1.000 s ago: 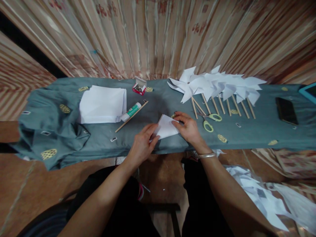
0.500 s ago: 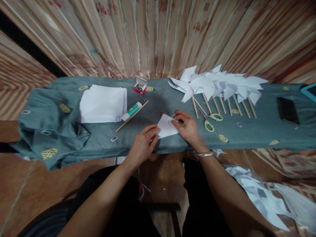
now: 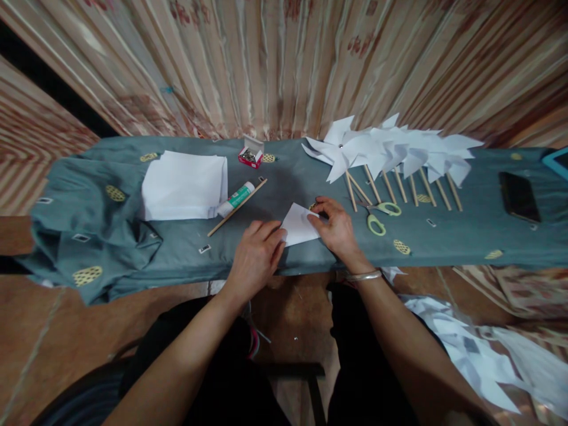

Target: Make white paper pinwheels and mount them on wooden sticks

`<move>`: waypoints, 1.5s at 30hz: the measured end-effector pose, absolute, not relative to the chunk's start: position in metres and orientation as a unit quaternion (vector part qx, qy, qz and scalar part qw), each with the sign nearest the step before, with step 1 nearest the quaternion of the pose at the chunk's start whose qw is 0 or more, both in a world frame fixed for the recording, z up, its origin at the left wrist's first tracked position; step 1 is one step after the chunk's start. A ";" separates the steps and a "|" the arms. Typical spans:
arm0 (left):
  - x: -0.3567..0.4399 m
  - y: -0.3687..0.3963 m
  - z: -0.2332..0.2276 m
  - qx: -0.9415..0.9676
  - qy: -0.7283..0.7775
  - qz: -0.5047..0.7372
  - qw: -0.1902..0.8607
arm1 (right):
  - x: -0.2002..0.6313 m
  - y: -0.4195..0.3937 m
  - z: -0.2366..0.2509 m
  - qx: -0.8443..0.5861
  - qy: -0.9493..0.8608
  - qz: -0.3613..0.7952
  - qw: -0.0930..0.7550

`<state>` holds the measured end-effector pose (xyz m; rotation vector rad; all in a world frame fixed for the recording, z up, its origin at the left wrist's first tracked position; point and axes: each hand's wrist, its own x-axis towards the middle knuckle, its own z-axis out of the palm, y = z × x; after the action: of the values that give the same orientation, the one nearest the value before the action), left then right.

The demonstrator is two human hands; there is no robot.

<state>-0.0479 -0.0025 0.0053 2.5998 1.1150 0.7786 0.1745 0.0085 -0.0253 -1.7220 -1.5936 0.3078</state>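
A small folded white paper (image 3: 299, 225) lies flat near the front edge of a table under a grey-green cloth (image 3: 465, 231). My left hand (image 3: 257, 254) presses on the paper's left corner with fingers spread flat. My right hand (image 3: 336, 228), a silver bangle on its wrist, pinches the paper's right edge. Yellow-handled scissors (image 3: 377, 216) lie just to the right of my right hand.
A stack of white sheets (image 3: 184, 186), a glue stick (image 3: 235, 200) and a wooden stick (image 3: 237, 208) lie at the left. A red box of pins (image 3: 249, 155) stands behind. Several paper pinwheels on sticks (image 3: 394, 157) lie at the right, a dark phone (image 3: 518, 196) beyond. Paper scraps (image 3: 474, 355) cover the floor.
My left hand has flattened down onto the paper's left corner. The paper now lies flatter on the cloth. My right hand has barely moved.
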 end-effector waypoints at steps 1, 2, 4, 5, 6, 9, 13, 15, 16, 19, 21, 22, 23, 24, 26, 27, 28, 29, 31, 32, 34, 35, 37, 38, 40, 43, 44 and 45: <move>-0.045 -0.005 0.006 0.888 0.370 0.259 0.082 | 0.174 0.008 -0.025 -0.674 -0.623 0.120 0.379; -0.042 -0.008 0.006 0.895 0.358 0.258 0.067 | 0.174 0.008 -0.026 -0.673 -0.623 0.119 0.380; -0.034 -0.017 0.002 0.910 0.326 0.251 0.055 | 0.174 0.008 -0.026 -0.672 -0.624 0.117 0.382; -0.029 -0.022 -0.001 0.916 0.313 0.245 0.053 | 0.174 0.008 -0.027 -0.670 -0.625 0.116 0.383; -0.025 -0.027 -0.004 0.921 0.306 0.236 0.055 | 0.173 0.008 -0.027 -0.668 -0.626 0.115 0.385; -0.016 -0.037 -0.012 0.931 0.297 0.199 0.077 | 0.173 0.007 -0.027 -0.666 -0.628 0.114 0.387; -0.014 -0.041 -0.015 0.935 0.303 0.163 0.088 | 0.174 0.007 -0.027 -0.662 -0.632 0.117 0.385; -0.014 -0.041 -0.014 0.934 0.309 0.152 0.092 | 0.174 0.007 -0.027 -0.660 -0.634 0.117 0.385; -0.014 -0.041 -0.014 0.934 0.311 0.148 0.095 | 0.175 0.007 -0.027 -0.659 -0.635 0.117 0.386; -0.015 -0.041 -0.014 0.935 0.313 0.135 0.099 | 0.176 0.007 -0.027 -0.657 -0.637 0.118 0.385; -0.015 -0.041 -0.014 0.936 0.314 0.127 0.101 | 0.176 0.007 -0.027 -0.659 -0.638 0.120 0.380; -0.015 -0.042 -0.015 0.936 0.314 0.123 0.102 | 0.176 0.007 -0.027 -0.660 -0.638 0.119 0.377; -0.015 -0.042 -0.015 0.936 0.313 0.120 0.104 | 0.176 0.007 -0.027 -0.662 -0.639 0.118 0.374; -0.015 -0.042 -0.016 0.937 0.312 0.117 0.104 | 0.176 0.007 -0.027 -0.663 -0.640 0.117 0.371; -0.015 -0.043 -0.018 0.938 0.311 0.113 0.100 | 0.177 0.008 -0.028 -0.664 -0.641 0.113 0.367; -0.015 -0.043 -0.019 0.939 0.312 0.110 0.096 | 0.177 0.008 -0.028 -0.665 -0.642 0.112 0.366; -0.015 -0.044 -0.019 0.939 0.313 0.106 0.090 | 0.177 0.009 -0.029 -0.665 -0.642 0.111 0.365; -0.015 -0.044 -0.020 0.940 0.315 0.101 0.083 | 0.177 0.009 -0.029 -0.664 -0.644 0.109 0.364; -0.015 -0.044 -0.021 0.942 0.316 0.088 0.068 | 0.176 0.009 -0.029 -0.658 -0.653 0.104 0.360; -0.015 -0.044 -0.021 0.943 0.316 0.083 0.060 | 0.175 0.007 -0.029 -0.654 -0.661 0.100 0.355; -0.016 -0.044 -0.021 0.945 0.314 0.075 0.045 | 0.172 0.002 -0.027 -0.651 -0.676 0.086 0.333; -0.016 -0.045 -0.021 0.946 0.314 0.073 0.039 | 0.170 -0.002 -0.027 -0.651 -0.684 0.079 0.319; -0.016 -0.045 -0.022 0.946 0.314 0.073 0.029 | 0.165 -0.012 -0.025 -0.652 -0.699 0.063 0.287; -0.016 -0.045 -0.022 0.946 0.316 0.073 0.026 | 0.163 -0.018 -0.025 -0.652 -0.704 0.056 0.275; -0.016 -0.045 -0.024 0.945 0.317 0.074 0.023 | 0.160 -0.027 -0.025 -0.658 -0.706 0.043 0.258; -0.016 -0.045 -0.025 0.946 0.314 0.076 0.022 | 0.160 -0.035 -0.026 -0.676 -0.695 0.026 0.246; -0.017 -0.045 -0.025 0.947 0.312 0.076 0.022 | 0.162 -0.036 -0.027 -0.681 -0.691 0.022 0.244; -0.019 -0.045 -0.025 0.947 0.310 0.077 0.022 | 0.166 -0.036 -0.028 -0.686 -0.686 0.018 0.243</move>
<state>-0.0195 -0.0448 -0.0249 2.9345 0.9609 0.2398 0.1655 -0.0365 -0.0276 -1.8742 -1.8749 0.0500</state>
